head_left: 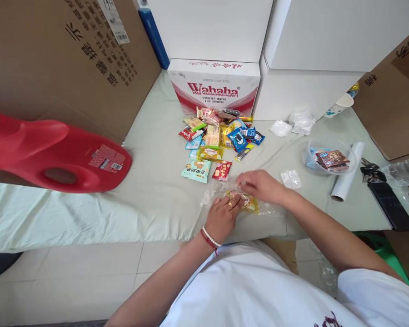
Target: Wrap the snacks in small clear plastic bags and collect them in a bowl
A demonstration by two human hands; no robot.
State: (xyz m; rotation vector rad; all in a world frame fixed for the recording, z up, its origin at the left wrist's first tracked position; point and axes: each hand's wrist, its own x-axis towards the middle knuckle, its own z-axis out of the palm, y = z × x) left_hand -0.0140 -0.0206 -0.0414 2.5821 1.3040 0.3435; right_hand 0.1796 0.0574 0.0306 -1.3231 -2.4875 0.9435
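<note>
My left hand [225, 215] lies over a yellow-wrapped snack packet [249, 203] near the table's front edge, fingers extended and close together; the thumb is hidden, so I can't tell whether I'm pinching. My right hand [257, 185] is partly curled just past the packet, above a clear plastic bag [208, 193]; I can't tell if its fingertips hold any film. The bag spreads around the packet, whether over or under it I can't make out.

From the packet, a small red packet [221, 171] lies at eleven o'clock, a pale-blue packet [195, 169] at ten, and beyond them a snack pile [212, 135] against the Wahaha water carton [218, 91]. A round clear tub [306, 160] stands at two, a black phone [391, 206] at three.
</note>
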